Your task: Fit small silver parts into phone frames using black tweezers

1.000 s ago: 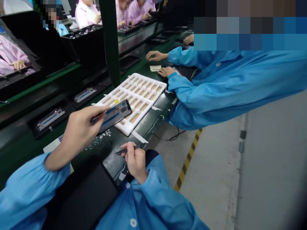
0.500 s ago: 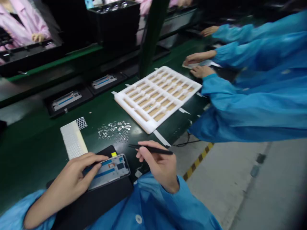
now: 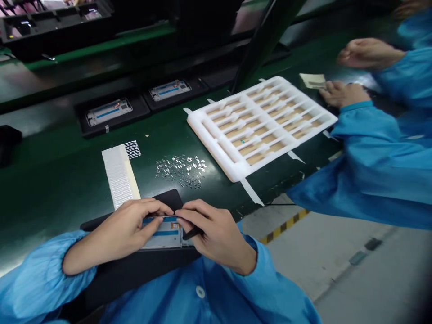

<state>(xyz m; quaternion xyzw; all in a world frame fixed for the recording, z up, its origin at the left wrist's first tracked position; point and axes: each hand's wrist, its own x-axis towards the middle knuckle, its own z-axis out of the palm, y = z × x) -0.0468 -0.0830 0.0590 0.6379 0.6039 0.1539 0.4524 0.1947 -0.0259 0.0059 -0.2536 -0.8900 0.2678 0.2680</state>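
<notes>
Left hand point(image 3: 118, 234): is clenching around the left end of a phone frame point(image 3: 165, 234), fingers curling over its top edge and thumb pressing near its end.

Right hand point(image 3: 216, 236): is pinching black tweezers point(image 3: 192, 233) against the right end of the frame; only their dark end is showing below the fingers, and their tips are hidden.

Frame's lie: is sitting directly in front of the person's body, between both hands, its long axis running crosswise, roughly along the bench edge. Neither hand is clearly nearer; each is covering one end, and the fingertips are almost meeting above the middle.

Support: a black pad point(image 3: 168, 200) is lying beneath the frame, though I cannot tell whether the frame is resting on it.

Around it: a strip of white backing tape point(image 3: 118, 173) and a scatter of tiny metal pieces point(image 3: 180, 170) are lying on the green bench point(image 3: 50, 189) just beyond the hands. A white foam tray point(image 3: 216, 150) is sitting further off.

Nearby: a co-worker's hands point(image 3: 344, 93) are working beside the tray's far end, near a paper slip point(image 3: 313, 81).
</notes>
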